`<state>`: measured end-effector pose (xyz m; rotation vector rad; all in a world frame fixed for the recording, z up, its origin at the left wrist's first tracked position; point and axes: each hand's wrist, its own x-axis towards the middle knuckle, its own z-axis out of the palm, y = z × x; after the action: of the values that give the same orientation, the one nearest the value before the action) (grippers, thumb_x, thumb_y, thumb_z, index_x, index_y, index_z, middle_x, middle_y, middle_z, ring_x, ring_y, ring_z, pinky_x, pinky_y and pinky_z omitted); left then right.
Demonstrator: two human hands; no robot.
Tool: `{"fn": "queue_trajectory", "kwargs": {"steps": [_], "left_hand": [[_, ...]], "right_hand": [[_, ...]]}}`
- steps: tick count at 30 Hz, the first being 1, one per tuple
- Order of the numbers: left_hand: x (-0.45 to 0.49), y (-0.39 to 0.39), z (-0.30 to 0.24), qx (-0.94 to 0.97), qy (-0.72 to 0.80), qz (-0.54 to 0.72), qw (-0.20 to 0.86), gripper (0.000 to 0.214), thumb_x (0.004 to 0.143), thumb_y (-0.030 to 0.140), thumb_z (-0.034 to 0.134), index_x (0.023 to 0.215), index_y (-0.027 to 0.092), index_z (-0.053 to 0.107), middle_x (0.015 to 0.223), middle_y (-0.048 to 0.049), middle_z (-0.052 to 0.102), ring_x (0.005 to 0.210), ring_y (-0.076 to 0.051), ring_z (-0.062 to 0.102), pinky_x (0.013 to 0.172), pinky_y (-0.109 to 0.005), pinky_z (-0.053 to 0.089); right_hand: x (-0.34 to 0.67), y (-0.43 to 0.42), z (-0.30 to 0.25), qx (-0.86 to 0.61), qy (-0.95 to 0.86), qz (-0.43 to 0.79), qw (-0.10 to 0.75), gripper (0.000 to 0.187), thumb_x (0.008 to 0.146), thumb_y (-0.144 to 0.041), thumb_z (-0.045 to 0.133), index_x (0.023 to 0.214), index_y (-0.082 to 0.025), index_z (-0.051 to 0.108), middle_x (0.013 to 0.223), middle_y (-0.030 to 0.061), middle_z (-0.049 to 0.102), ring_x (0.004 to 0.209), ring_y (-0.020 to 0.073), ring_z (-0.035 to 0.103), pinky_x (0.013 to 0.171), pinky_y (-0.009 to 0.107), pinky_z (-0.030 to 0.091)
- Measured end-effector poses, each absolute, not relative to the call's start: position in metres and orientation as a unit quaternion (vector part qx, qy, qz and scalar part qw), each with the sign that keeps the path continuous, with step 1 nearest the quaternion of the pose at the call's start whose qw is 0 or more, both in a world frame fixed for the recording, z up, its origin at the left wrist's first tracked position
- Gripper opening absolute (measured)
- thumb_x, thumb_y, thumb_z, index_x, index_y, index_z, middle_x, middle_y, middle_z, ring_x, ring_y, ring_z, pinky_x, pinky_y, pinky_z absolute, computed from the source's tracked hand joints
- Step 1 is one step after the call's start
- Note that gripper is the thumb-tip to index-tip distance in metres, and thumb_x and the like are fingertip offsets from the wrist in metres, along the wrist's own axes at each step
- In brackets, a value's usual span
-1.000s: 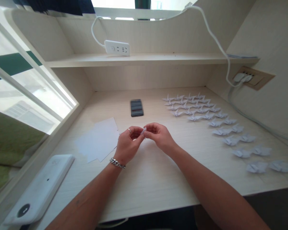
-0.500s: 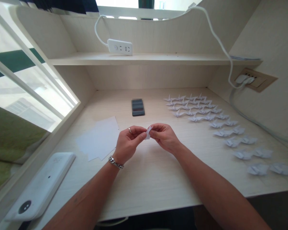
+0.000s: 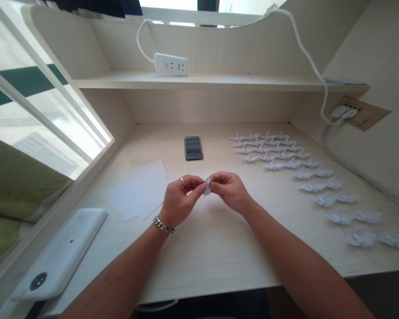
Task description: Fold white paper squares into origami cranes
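Between my two hands, above the middle of the desk, is a small folded white paper [image 3: 207, 188]. My left hand [image 3: 182, 197], with a ring and a chain bracelet, pinches it from the left between thumb and fingers. From the other side my right hand [image 3: 230, 189] pinches it too, thumb against bent fingers. The fingertips hide part of the folds, so its exact shape is unclear. To the left of my left hand lie flat sheets of white paper [image 3: 139, 190], overlapping. Rows of folded paper cranes [image 3: 279, 155] spread along the right side of the desk.
A dark, blurred-out flat object [image 3: 193, 148] lies beyond my hands. A long white device [image 3: 61, 252] rests along the left edge. The shelf [image 3: 219, 84] above holds a white power strip [image 3: 171, 64]. A white cable [image 3: 306, 51] runs down to the wall socket [image 3: 362, 113].
The view has shifted slightly, so the desk and its contents appear a little farther right. Both hands keep their pinch on the folded paper, which is turned slightly.
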<state>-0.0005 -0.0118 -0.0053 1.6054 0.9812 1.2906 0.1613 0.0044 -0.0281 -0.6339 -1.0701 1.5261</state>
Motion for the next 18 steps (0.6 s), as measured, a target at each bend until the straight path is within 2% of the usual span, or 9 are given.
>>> {"fn": "queue_trajectory", "kwargs": {"steps": [4,7,12,18], "left_hand": [[-0.002,-0.008,-0.006,0.640,0.413,0.496,0.418,0.016,0.075,0.028,0.071,0.081,0.014,0.068,0.075,-0.0045,0.070,0.068,-0.015,0.064,0.064,-0.024,0.052],[-0.002,-0.005,-0.007,0.616,0.406,0.484,0.470,0.018,0.076,0.030,0.070,0.084,0.013,0.067,0.077,-0.0047,0.070,0.070,-0.014,0.065,0.066,-0.025,0.052],[0.000,-0.001,-0.014,0.582,0.412,0.466,0.524,0.026,0.069,0.028,0.077,0.085,0.012,0.065,0.080,-0.0063,0.071,0.074,-0.016,0.066,0.071,-0.028,0.054],[0.001,0.004,-0.014,0.527,0.422,0.513,0.531,0.026,0.065,0.027,0.079,0.082,0.013,0.064,0.074,-0.0032,0.069,0.068,-0.015,0.065,0.070,-0.029,0.053]], "right_hand": [[0.161,0.003,-0.024,-0.315,-0.500,0.595,0.546,0.016,0.068,-0.028,0.078,0.075,-0.016,0.070,0.069,0.0012,0.068,0.064,0.0128,0.060,0.066,0.029,0.049],[0.158,0.001,-0.020,-0.363,-0.521,0.547,0.546,0.017,0.071,-0.031,0.074,0.074,-0.016,0.067,0.067,0.0005,0.065,0.063,0.0123,0.058,0.064,0.028,0.047],[0.154,0.001,-0.021,-0.435,-0.557,0.454,0.542,0.014,0.074,-0.029,0.070,0.076,-0.016,0.066,0.070,0.0018,0.065,0.066,0.0136,0.058,0.064,0.028,0.047],[0.152,0.002,-0.024,-0.398,-0.520,0.543,0.526,0.031,0.067,-0.032,0.076,0.089,-0.016,0.061,0.073,0.0011,0.063,0.068,0.0146,0.061,0.067,0.031,0.051]]}}
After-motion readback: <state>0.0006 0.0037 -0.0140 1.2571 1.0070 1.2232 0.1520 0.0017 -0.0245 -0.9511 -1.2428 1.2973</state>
